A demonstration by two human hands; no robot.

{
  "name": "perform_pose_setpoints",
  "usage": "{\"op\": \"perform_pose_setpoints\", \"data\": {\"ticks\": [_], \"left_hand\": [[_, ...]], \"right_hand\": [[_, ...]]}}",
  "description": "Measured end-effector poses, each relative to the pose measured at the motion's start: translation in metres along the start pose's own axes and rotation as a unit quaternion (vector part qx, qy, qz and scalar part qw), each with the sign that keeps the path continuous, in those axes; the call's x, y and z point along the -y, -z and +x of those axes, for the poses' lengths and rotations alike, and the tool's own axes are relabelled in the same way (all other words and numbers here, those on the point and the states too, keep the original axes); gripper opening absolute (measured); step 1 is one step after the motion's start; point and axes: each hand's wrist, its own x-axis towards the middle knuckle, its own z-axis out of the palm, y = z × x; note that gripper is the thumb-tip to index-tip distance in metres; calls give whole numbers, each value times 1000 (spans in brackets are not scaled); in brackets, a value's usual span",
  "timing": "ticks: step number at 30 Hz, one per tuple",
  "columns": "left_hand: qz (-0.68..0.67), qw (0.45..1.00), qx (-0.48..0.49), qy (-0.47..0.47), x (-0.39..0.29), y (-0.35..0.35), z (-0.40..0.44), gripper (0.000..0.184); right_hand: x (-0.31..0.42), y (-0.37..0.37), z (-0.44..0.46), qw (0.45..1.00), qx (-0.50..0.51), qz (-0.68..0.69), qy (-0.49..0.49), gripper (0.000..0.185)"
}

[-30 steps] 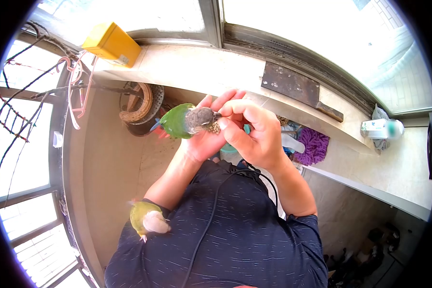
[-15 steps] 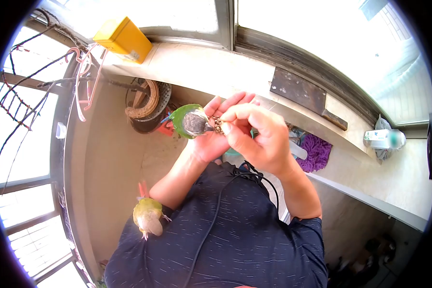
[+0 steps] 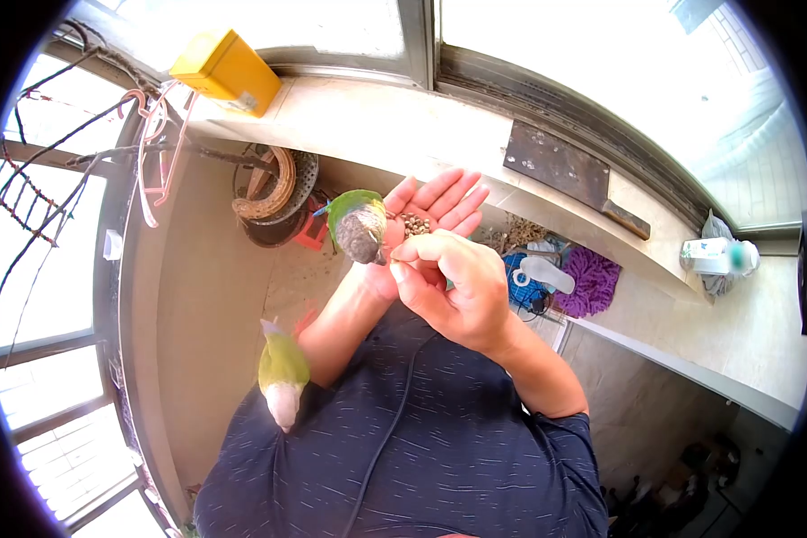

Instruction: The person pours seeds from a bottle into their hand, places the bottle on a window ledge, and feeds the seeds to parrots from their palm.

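Note:
My left hand (image 3: pixel 435 211) lies palm up with its fingers spread, bearing a small heap of seeds (image 3: pixel 413 226). A green parrot with a grey head (image 3: pixel 359 224) perches at the thumb side of that palm, head bent down. In front of its beak, my right hand (image 3: pixel 453 282) is closed in a pinch on what looks like a seed (image 3: pixel 396 261), barely visible between thumb and forefinger. A second bird, yellow-green with a pale head (image 3: pixel 283 372), clings near my left elbow and sleeve, its head pointing down.
A yellow container (image 3: pixel 233 76) stands on the ledge beside pink hangers (image 3: pixel 160 170) and bare branches. Below sits a pot with a wicker ring (image 3: pixel 269 193). A dark board (image 3: pixel 556 166) and white bottle (image 3: pixel 717 258) rest rightward, above a purple mat (image 3: pixel 590 282).
My right hand has moved from the seed heap down to the parrot's beak, uncovering the palm. The parrot's head has turned downward. The second bird has turned and shifted slightly up and right.

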Motion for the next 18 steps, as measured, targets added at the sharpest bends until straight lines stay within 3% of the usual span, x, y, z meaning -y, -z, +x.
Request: {"op": "perform_pose_setpoints", "data": {"ticks": [18], "left_hand": [[-18, 1000, 24, 3, 0, 3, -1, 58]], "right_hand": [[5, -10, -1, 998, -5, -27, 60, 11]]}}
